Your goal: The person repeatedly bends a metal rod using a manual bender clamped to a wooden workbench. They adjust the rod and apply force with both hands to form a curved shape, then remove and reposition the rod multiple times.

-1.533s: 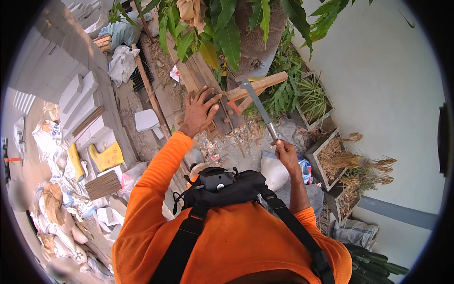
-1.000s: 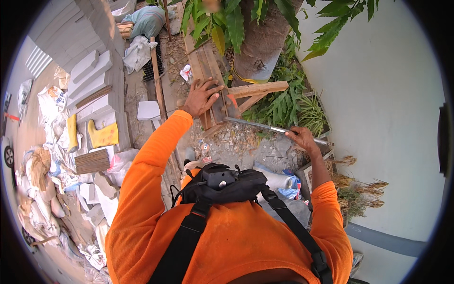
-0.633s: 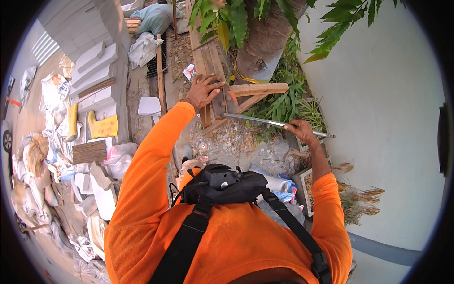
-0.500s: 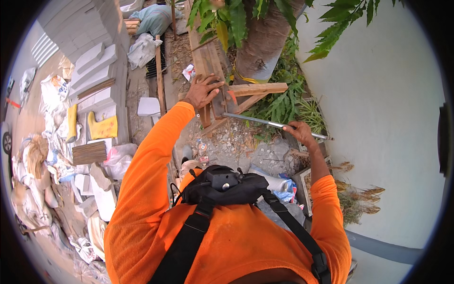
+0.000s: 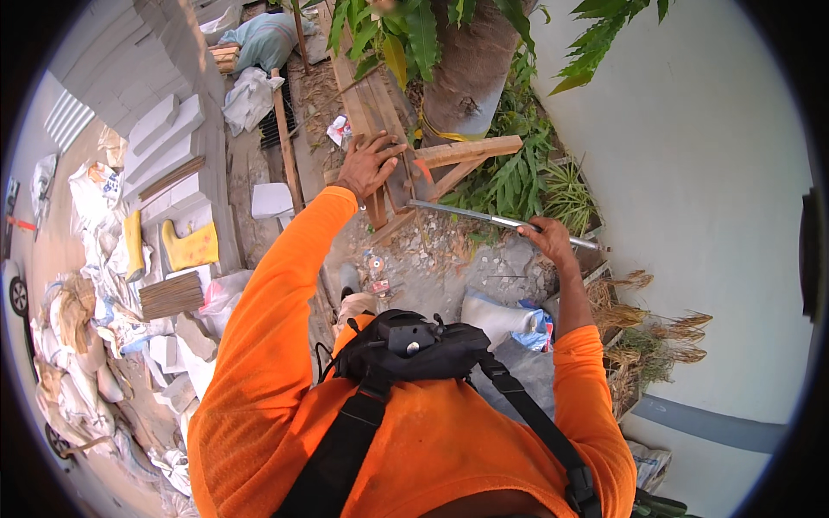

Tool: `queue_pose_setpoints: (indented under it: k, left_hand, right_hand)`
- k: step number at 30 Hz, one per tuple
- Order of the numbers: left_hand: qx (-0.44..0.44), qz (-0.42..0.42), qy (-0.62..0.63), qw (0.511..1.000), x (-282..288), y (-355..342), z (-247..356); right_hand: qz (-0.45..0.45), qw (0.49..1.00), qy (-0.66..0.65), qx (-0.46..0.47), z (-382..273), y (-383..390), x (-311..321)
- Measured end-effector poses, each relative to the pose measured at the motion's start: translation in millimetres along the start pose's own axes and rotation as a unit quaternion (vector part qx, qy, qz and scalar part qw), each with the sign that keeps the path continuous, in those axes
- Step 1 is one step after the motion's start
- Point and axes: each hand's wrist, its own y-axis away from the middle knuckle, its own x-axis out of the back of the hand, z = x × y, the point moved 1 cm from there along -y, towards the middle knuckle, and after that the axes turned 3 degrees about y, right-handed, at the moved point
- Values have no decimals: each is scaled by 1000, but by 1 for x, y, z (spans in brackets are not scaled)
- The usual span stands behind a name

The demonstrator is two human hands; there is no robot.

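My left hand [image 5: 373, 162] lies with its fingers spread on the near end of a long wooden plank [image 5: 367, 99]. In my right hand [image 5: 549, 240] is a slim silver metal bar [image 5: 466, 212], its fingers closed round it towards the near right end. The bar's far tip meets the plank's end, just right of and below my left hand; whether it is wedged in I cannot tell. A shorter piece of timber [image 5: 471, 151] crosses behind the bar and juts out to the right.
A tree trunk [image 5: 469, 73] with hanging leaves stands beyond the planks. On the right rises a pale wall [image 5: 673, 216]. Broken rubble [image 5: 432, 259] covers the ground below. To the left are stacked grey blocks [image 5: 164, 129], yellow boots [image 5: 190, 246] and white sacks [image 5: 95, 194].
My view has shifted and turned slightly. Both hands keep nearly the same places, the left on the plank and the right on the bar.
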Motion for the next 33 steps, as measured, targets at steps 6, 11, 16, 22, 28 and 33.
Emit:
queue_pose_setpoints:
  k: [6,11,16,22,28,33]
  left_hand:
    - [1,-3,-11,1000,0,-1,-2]
    - [-3,-13,3,1000,-2,-2,-3]
    - [-22,14,20,999,-6,-2,-9]
    - [-41,40,26,998,-8,-5,-9]
    - [-53,58,35,996,-7,-3,-17]
    - [-80,73,52,993,-20,-7,-28]
  right_hand:
    - [70,997,-5,-32,-5,15,-16]
    - [79,995,-5,-56,-8,22,-19]
    - [135,988,17,-68,-11,31,-29]
    - [151,980,10,-130,-30,66,-50]
    - [188,943,-20,-274,-119,140,-89]
    - [252,877,19,-407,-245,186,-128]
